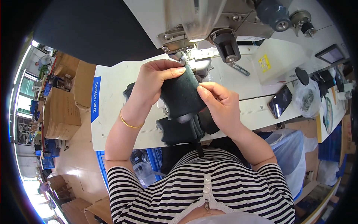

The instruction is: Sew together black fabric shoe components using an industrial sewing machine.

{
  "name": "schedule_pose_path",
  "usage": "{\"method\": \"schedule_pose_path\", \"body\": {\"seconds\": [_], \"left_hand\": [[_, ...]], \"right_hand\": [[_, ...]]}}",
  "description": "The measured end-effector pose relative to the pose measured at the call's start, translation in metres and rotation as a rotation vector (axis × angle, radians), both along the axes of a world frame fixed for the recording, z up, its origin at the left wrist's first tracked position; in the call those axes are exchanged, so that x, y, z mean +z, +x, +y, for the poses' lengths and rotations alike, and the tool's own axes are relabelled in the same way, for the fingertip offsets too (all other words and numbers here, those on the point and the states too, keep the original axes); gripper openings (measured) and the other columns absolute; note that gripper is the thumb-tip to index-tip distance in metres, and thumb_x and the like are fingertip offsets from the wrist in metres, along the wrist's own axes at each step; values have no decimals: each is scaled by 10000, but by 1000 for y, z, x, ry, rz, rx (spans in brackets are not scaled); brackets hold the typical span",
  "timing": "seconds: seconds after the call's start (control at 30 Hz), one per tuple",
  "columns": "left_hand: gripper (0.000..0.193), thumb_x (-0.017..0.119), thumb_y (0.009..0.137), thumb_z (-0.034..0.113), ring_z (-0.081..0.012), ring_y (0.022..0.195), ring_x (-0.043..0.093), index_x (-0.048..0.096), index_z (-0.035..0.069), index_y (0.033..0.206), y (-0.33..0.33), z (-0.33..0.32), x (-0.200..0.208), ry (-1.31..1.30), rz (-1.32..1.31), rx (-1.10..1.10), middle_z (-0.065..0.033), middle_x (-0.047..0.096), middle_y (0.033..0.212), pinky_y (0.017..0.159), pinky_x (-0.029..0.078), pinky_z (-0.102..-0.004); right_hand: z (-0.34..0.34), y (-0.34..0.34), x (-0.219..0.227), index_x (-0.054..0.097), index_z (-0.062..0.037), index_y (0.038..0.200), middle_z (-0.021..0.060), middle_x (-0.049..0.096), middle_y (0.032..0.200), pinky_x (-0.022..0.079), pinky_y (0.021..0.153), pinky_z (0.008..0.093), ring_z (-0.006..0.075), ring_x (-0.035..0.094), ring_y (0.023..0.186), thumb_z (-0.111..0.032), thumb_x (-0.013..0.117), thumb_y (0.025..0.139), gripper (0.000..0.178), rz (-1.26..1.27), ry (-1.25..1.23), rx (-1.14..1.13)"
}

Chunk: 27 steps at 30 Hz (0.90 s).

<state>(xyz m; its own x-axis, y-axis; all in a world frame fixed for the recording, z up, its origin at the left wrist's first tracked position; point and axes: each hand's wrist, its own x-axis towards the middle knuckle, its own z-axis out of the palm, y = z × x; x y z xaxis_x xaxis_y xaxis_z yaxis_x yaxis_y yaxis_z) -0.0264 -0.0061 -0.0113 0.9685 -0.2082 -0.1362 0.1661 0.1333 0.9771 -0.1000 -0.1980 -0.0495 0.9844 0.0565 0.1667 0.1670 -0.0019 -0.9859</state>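
Both my hands hold a black padded fabric piece [181,95] up at the sewing machine [199,56], its far edge close under the lit needle area. My left hand [158,76] pinches the top edge between thumb and fingers. On the right edge, my right hand [220,100] grips with thumb and bent fingers. Below the held piece, a stack of similar black padded pieces [179,131] lies at the table's near edge. Part of another black piece [128,90] shows behind my left wrist.
A white sewing table [112,123] spans the front. To the right lie a phone [280,101] and a clear plastic bag [307,97]. Cardboard boxes [61,114] stand at the left. Below the table are a blue crate [154,158] and a plastic-lined bin [287,149].
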Motion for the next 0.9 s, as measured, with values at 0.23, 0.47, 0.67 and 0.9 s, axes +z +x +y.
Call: {"method": "schedule_pose_path", "body": {"seconds": [0.23, 0.47, 0.67, 0.9], "left_hand": [[106, 734, 824, -29, -162, 815, 676, 700, -31, 925, 13, -2, 6, 31, 19, 8, -112, 714, 891, 780, 539, -284], [110, 728, 821, -29, -162, 816, 672, 683, -29, 921, 13, -3, 11, 34, 29, 10, -112, 711, 891, 786, 539, -290], [59, 717, 812, -45, -167, 810, 660, 690, -22, 859, 14, -2, 8, 5, 35, 26, -102, 699, 866, 782, 528, -273], [96, 735, 799, -62, -160, 792, 647, 683, -19, 867, 19, -1, 6, -1, 37, 53, -92, 690, 848, 795, 525, -280]], "right_hand": [[2, 11, 0, 705, 30, 1035, 3, 667, 756, 536, 583, 221, 30, 591, 666, -183, 617, 985, 236, 9, 161, 22], [2, 12, -1, 700, 39, 1038, 1, 665, 742, 530, 582, 215, 25, 586, 658, -172, 611, 990, 233, 6, 191, 50], [5, 12, -5, 699, 38, 1043, -8, 651, 741, 528, 585, 216, 20, 575, 663, -171, 610, 994, 233, 21, 223, 58], [8, 13, -3, 699, 42, 1045, -11, 640, 732, 527, 586, 218, 20, 569, 662, -166, 610, 990, 233, 22, 197, 23]]}}
